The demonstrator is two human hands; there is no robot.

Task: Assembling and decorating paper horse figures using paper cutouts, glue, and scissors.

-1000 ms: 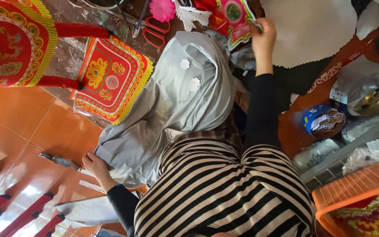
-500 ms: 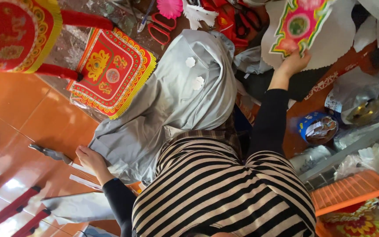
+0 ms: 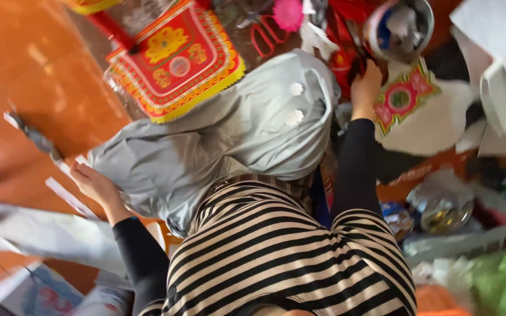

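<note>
Two hands: right hand (image 3: 365,82) pinches a red-green paper ornament (image 3: 405,98); left hand (image 3: 92,184) rests open on blurred white paper strips (image 3: 68,196).

My clothes, seen from above

I wear a black-and-white striped knit top (image 3: 282,257), long black sleeves (image 3: 355,169), and a grey draped fabric headscarf (image 3: 229,140).

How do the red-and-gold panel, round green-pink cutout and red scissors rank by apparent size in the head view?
1. red-and-gold panel
2. round green-pink cutout, at the right hand
3. red scissors, blurred; close to the cutout in size, so this order is unsure.
</note>
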